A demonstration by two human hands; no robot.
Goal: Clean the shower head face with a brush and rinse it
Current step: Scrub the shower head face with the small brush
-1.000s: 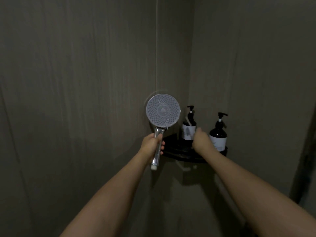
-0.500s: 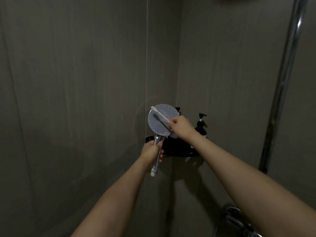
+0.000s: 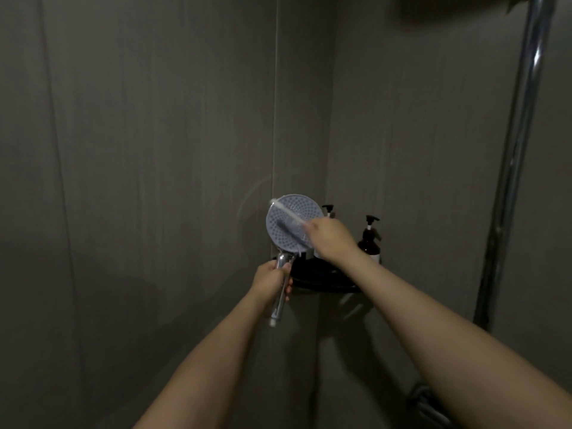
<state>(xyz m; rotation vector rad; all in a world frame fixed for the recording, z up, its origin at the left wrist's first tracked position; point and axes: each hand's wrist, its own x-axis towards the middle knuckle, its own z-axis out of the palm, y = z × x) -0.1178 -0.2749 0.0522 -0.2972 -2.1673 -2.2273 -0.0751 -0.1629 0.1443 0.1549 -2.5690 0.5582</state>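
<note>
Two hands are seen at work in a dim shower corner. The chrome handle (image 3: pixel 281 292) of the shower head (image 3: pixel 292 224) is gripped by the left hand (image 3: pixel 272 280), fingers wrapped round it just below the neck, w/ the handle's lower end sticking out under the fist. The head is held upright, its round perforated face turned toward the camera, in front of the wall corner. A white brush (image 3: pixel 288 213) is pinched by the right hand (image 3: pixel 329 236) at its near end; it is laid diagonally across the face, tip reaching the upper-left rim, handle running down-right into the fingers. The brush is blurred, so bristle detail cannot be made out, and contact w/ the face looks likely but is not certain.

Behind the right hand, a black corner shelf (image 3: pixel 322 278) is fixed to the walls. Two dark pump bottles are stood on it: one (image 3: pixel 327 212) mostly hidden behind head and hand, the other (image 3: pixel 370 238) just right of the wrist. A chrome vertical pipe (image 3: pixel 520 144) is seen along the right wall.
</note>
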